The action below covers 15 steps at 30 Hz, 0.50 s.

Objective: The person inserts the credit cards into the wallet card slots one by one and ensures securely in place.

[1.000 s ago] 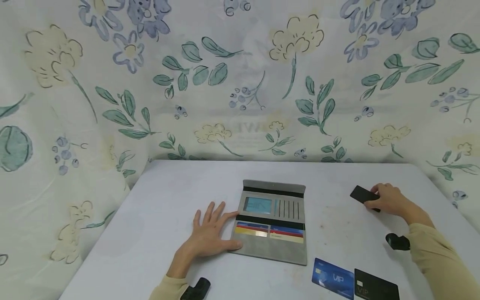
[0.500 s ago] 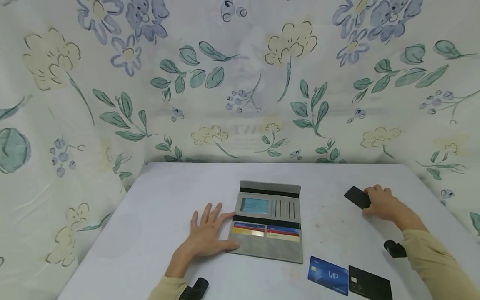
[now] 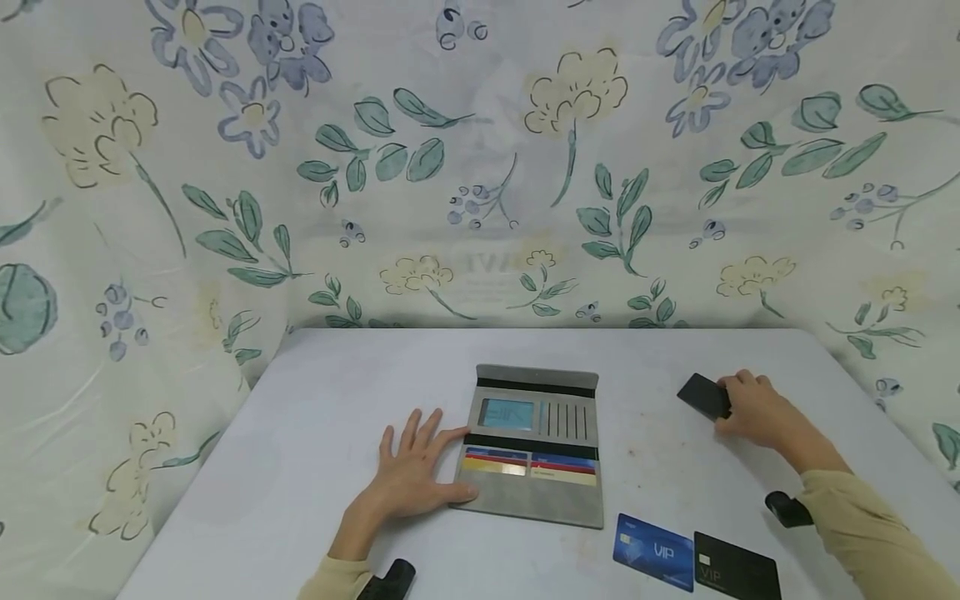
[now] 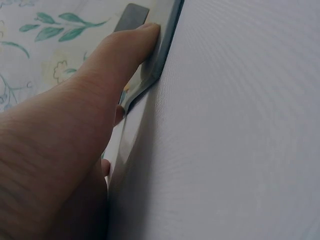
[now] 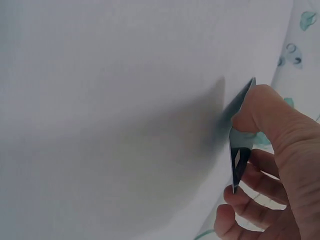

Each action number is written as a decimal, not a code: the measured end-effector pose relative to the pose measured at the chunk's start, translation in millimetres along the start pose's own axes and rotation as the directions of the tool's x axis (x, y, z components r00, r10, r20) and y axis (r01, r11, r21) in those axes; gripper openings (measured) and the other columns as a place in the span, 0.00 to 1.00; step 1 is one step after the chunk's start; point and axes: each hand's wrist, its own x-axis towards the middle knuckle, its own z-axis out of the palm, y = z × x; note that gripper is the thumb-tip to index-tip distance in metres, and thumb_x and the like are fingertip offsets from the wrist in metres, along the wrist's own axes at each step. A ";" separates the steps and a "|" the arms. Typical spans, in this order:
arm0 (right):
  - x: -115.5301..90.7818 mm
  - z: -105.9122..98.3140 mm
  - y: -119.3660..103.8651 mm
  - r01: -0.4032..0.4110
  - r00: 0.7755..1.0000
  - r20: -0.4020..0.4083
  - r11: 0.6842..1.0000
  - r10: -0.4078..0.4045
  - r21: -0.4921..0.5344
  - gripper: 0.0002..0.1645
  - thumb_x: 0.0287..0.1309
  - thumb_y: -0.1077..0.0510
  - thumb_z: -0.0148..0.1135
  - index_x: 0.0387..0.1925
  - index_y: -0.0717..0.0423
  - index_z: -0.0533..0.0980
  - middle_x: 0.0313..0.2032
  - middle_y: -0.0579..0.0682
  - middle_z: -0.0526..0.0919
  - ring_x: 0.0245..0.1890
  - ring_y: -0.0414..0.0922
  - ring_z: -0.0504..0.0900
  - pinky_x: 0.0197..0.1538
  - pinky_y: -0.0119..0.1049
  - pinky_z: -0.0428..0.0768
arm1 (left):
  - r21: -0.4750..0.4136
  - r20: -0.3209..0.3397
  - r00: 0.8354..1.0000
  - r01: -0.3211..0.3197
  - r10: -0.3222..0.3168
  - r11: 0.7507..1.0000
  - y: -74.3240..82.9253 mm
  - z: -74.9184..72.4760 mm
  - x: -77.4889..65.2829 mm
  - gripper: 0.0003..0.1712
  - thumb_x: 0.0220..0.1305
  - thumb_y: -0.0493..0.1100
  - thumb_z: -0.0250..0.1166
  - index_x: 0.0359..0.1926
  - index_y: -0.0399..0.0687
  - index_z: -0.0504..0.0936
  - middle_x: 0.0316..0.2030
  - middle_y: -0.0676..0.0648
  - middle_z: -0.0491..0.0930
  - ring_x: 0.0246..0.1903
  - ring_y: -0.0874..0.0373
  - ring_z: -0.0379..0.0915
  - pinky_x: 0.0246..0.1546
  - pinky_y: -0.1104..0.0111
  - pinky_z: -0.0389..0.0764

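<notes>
A grey card wallet lies unfolded on the white table, with a blue display-like window and striped cards in its slots. Spread out flat at its left side, my left hand rests with the thumb on the wallet's lower left edge; the left wrist view shows the thumb pressing that edge. At the right, my right hand pinches a black card between thumb and fingers. Seen nearly edge-on in the right wrist view, this card tilts over the table and casts a shadow.
A blue VIP card and a black VIP card lie side by side near the front, right of the wallet. Flower-patterned sheeting hangs behind and to the left of the table. Black wrist devices sit at both sleeves.
My right hand has moved slightly left with the black card, and more of the card shows. My left hand stays on the wallet. The head view has shifted a little.
</notes>
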 end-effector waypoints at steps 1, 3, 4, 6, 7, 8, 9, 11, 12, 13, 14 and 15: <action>0.0 0.4 -2.4 0.010 1.000 0.001 1.000 -0.010 0.006 0.38 0.45 0.57 0.68 0.54 0.80 0.69 0.50 0.76 0.71 0.48 0.70 0.71 0.46 0.65 0.76 | 0.001 -0.001 1.000 0.000 0.001 1.000 -0.3 0.2 0.0 0.49 0.50 0.72 0.69 0.71 0.61 0.67 0.77 0.37 0.48 0.76 0.35 0.31 0.67 0.33 0.31; -0.5 0.1 -9.1 0.031 0.999 0.007 0.999 -0.031 0.008 0.38 0.45 0.57 0.68 0.54 0.79 0.70 0.50 0.75 0.72 0.48 0.69 0.71 0.47 0.65 0.77 | 0.004 -0.002 1.000 -0.001 0.001 1.000 -0.7 0.7 0.0 0.49 0.50 0.72 0.69 0.71 0.62 0.67 0.77 0.37 0.48 0.76 0.35 0.31 0.67 0.33 0.31; -0.7 -0.1 -12.7 0.042 0.999 0.010 0.999 -0.042 0.001 0.37 0.45 0.57 0.68 0.54 0.79 0.70 0.50 0.74 0.72 0.48 0.69 0.71 0.47 0.64 0.77 | 0.005 -0.003 1.000 -0.001 0.001 1.000 -0.9 1.1 0.1 0.49 0.50 0.72 0.69 0.71 0.61 0.67 0.77 0.37 0.48 0.76 0.35 0.31 0.67 0.33 0.31; -1.5 -0.6 -20.4 0.062 0.998 0.011 0.998 -0.061 -0.018 0.37 0.44 0.57 0.68 0.54 0.78 0.70 0.49 0.73 0.73 0.48 0.67 0.71 0.48 0.63 0.77 | 0.007 -0.004 1.000 -0.001 0.001 1.000 -1.3 1.7 0.2 0.49 0.50 0.72 0.68 0.71 0.61 0.67 0.77 0.37 0.48 0.76 0.35 0.31 0.67 0.33 0.31; -2.1 -1.0 -24.4 0.072 0.997 0.009 0.997 -0.072 -0.026 0.37 0.44 0.57 0.69 0.54 0.78 0.71 0.49 0.72 0.74 0.47 0.66 0.72 0.47 0.62 0.77 | 0.005 -0.005 1.000 -0.002 0.002 1.000 -1.4 1.9 0.2 0.49 0.50 0.72 0.69 0.71 0.61 0.67 0.77 0.37 0.48 0.76 0.34 0.31 0.67 0.33 0.31; -2.7 -1.5 -28.3 0.085 0.996 0.003 0.996 -0.085 -0.035 0.37 0.43 0.57 0.69 0.53 0.77 0.71 0.48 0.71 0.74 0.47 0.66 0.72 0.47 0.62 0.77 | 0.005 -0.006 1.000 -0.003 0.003 1.000 -1.3 2.0 0.3 0.49 0.50 0.72 0.69 0.71 0.61 0.67 0.77 0.37 0.48 0.76 0.34 0.31 0.67 0.33 0.31; -3.2 -2.0 -31.9 0.099 0.995 -0.005 0.994 -0.100 -0.042 0.37 0.43 0.58 0.69 0.53 0.77 0.71 0.48 0.70 0.74 0.46 0.65 0.72 0.47 0.61 0.77 | 0.005 -0.007 1.000 -0.004 0.004 1.000 -1.4 2.1 0.4 0.49 0.50 0.72 0.69 0.71 0.61 0.67 0.77 0.37 0.48 0.76 0.34 0.31 0.67 0.32 0.31; -3.5 -2.3 -38.3 0.127 0.991 -0.026 0.991 -0.129 -0.049 0.37 0.43 0.58 0.70 0.53 0.77 0.72 0.47 0.69 0.75 0.45 0.63 0.73 0.46 0.59 0.78 | 0.002 -0.009 1.000 -0.007 0.007 1.000 -1.5 2.1 0.5 0.49 0.50 0.71 0.69 0.71 0.61 0.67 0.77 0.37 0.48 0.76 0.34 0.31 0.67 0.32 0.31; -3.6 -2.3 -41.4 0.143 0.989 -0.035 0.988 -0.145 -0.051 0.37 0.42 0.58 0.70 0.53 0.76 0.72 0.47 0.69 0.75 0.44 0.63 0.73 0.46 0.59 0.78 | 0.003 -0.010 1.000 -0.008 0.008 1.000 -1.5 2.0 0.5 0.49 0.50 0.71 0.69 0.71 0.61 0.67 0.76 0.37 0.48 0.76 0.34 0.31 0.67 0.32 0.31; -3.6 -2.8 -44.5 0.158 0.986 -0.041 0.986 -0.160 -0.049 0.36 0.42 0.58 0.70 0.53 0.76 0.72 0.47 0.69 0.75 0.44 0.62 0.73 0.45 0.58 0.78 | 0.003 -0.011 1.000 -0.009 0.009 1.000 -1.6 2.0 0.5 0.49 0.50 0.71 0.69 0.71 0.61 0.67 0.76 0.37 0.49 0.76 0.34 0.32 0.67 0.32 0.31; -3.4 -2.7 -47.9 0.171 0.984 -0.047 0.984 -0.173 -0.049 0.36 0.42 0.58 0.70 0.53 0.75 0.72 0.47 0.68 0.75 0.44 0.62 0.73 0.45 0.58 0.79 | 0.004 -0.011 1.000 -0.008 0.008 1.000 -1.6 2.0 0.5 0.49 0.50 0.71 0.69 0.71 0.61 0.67 0.76 0.37 0.49 0.76 0.34 0.32 0.67 0.32 0.31; -3.3 -2.6 -51.3 0.182 0.982 -0.050 0.982 -0.185 -0.052 0.36 0.42 0.58 0.70 0.53 0.75 0.73 0.47 0.68 0.75 0.44 0.61 0.73 0.45 0.57 0.79 | 0.003 -0.012 1.000 -0.008 0.008 1.000 -1.6 1.9 0.5 0.49 0.50 0.71 0.69 0.71 0.61 0.67 0.76 0.37 0.49 0.76 0.34 0.32 0.67 0.32 0.31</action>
